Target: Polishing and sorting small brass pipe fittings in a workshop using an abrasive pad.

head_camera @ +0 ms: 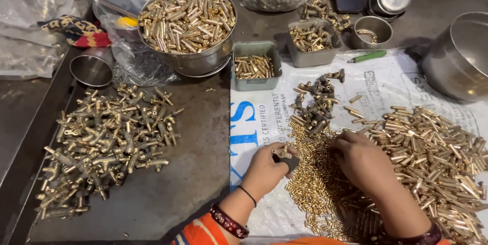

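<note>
Bright overhead light, glare on the steel bowl (189, 61), soft shadows, edges slightly blurred.
</note>
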